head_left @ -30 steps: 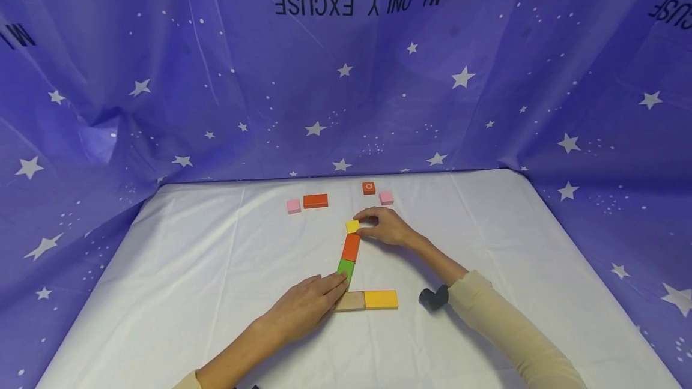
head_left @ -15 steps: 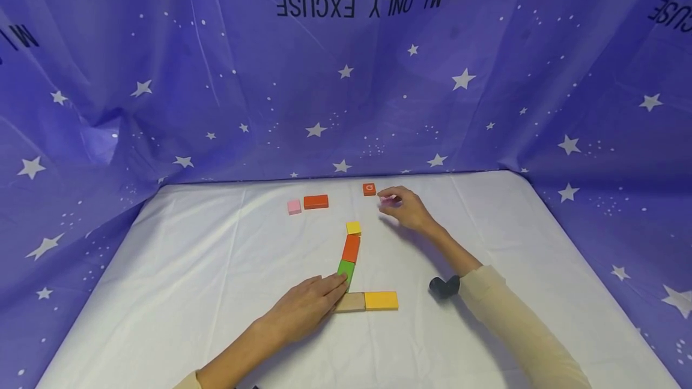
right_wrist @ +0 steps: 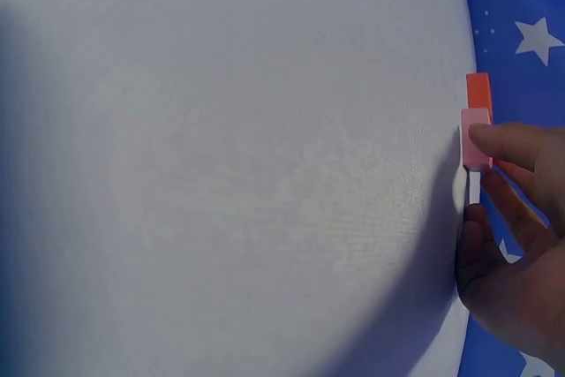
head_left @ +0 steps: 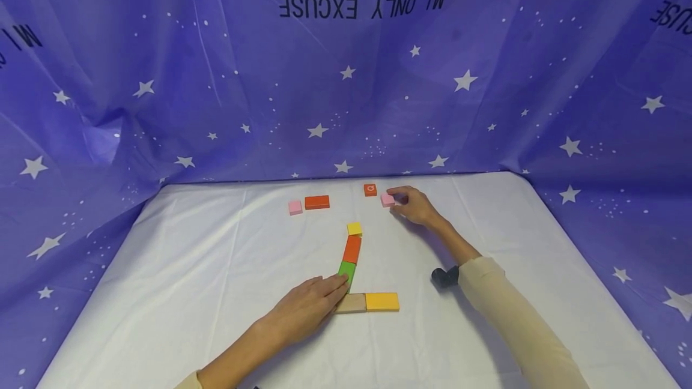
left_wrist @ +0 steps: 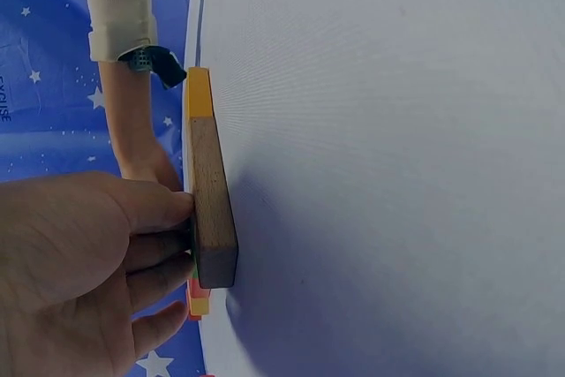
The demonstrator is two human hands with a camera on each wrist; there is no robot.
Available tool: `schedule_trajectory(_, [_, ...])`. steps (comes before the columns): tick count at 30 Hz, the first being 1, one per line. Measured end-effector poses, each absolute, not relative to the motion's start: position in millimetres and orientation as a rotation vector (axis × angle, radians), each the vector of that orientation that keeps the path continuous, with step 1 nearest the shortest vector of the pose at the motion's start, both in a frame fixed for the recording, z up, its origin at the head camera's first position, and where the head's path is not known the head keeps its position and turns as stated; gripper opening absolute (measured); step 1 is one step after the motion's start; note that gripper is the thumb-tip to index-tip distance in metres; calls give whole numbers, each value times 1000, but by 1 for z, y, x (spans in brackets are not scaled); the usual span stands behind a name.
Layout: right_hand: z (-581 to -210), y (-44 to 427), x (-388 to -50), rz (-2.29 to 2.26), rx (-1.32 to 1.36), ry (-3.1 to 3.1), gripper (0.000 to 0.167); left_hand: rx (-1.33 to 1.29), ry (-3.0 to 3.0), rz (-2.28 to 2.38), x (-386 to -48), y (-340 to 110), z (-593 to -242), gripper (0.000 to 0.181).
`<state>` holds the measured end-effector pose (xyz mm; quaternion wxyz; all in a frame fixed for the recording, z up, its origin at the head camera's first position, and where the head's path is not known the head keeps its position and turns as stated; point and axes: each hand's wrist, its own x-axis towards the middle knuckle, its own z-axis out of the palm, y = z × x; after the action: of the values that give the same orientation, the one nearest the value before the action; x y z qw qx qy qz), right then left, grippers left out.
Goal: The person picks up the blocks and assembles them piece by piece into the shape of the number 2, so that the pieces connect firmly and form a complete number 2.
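Note:
In the head view my right hand [head_left: 415, 206] pinches a small pink block [head_left: 387, 200] between thumb and fingers near the table's far edge. The right wrist view shows the thumb over the face of that pink block [right_wrist: 475, 139]. My left hand [head_left: 305, 308] rests with straight fingers on a green block [head_left: 346, 271] and beside a bare wooden block [head_left: 352, 302]. Its thumb touches the wooden block [left_wrist: 212, 192] in the left wrist view. A yellow-orange block [head_left: 382, 301] extends the wooden one to the right. An orange-red block [head_left: 352, 249] and a small yellow block [head_left: 354, 229] continue beyond the green.
Towards the back lie a small red block with a white mark [head_left: 370, 189], a longer red block [head_left: 316, 202] and another pink block [head_left: 295, 207]. A white cloth covers the table [head_left: 216, 293]. A purple star-patterned sheet [head_left: 259, 95] hangs behind and at the sides.
My right hand has left the small yellow block and moved back and right to the pink block, which it now pinches. My left hand has stayed in place.

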<state>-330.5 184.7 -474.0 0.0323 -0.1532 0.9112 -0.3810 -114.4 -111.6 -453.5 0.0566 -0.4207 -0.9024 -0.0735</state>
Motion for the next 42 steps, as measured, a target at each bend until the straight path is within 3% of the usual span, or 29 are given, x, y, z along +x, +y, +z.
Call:
schedule_trajectory(11, [-476,181,-329,-1151,-466,2799,33,-1274,-2750,-218,-114,-112,-453,38])
schedule_trajectory(28, [-461,148,-321,-1155,-710,2716,35,-1279,-2719,-204,-116,-113,-453,37])
schedule_trajectory(42, [-469,120,-324,-1120,-757,2660,34,-1284,-2711,-218,-116,-112,-453,37])
